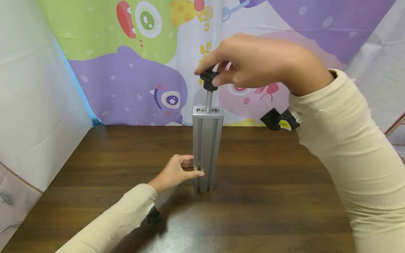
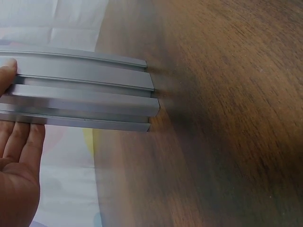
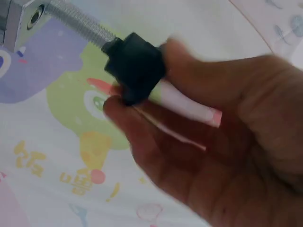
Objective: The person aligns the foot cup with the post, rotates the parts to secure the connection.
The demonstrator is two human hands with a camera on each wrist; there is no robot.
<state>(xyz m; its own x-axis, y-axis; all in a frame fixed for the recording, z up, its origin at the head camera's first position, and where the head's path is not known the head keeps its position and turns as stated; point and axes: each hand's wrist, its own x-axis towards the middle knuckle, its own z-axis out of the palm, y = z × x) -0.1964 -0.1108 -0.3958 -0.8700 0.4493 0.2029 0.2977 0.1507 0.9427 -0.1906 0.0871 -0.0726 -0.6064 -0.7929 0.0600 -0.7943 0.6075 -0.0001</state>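
Note:
A grey aluminium extrusion profile stands upright on the table, capped by a metal end plate with two socket screws. My left hand grips it near the bottom, thumb on the front and fingers around the side; the left wrist view shows the profile's slotted lower end. From the middle of the plate rises a threaded rod topped by a black knob. Above it, my right hand pinches the knob between thumb and fingers.
The brown wooden table spreads around the profile. Behind it hangs a printed cartoon curtain, with white cloth along the left side. A black wrist-worn device hangs by the right sleeve.

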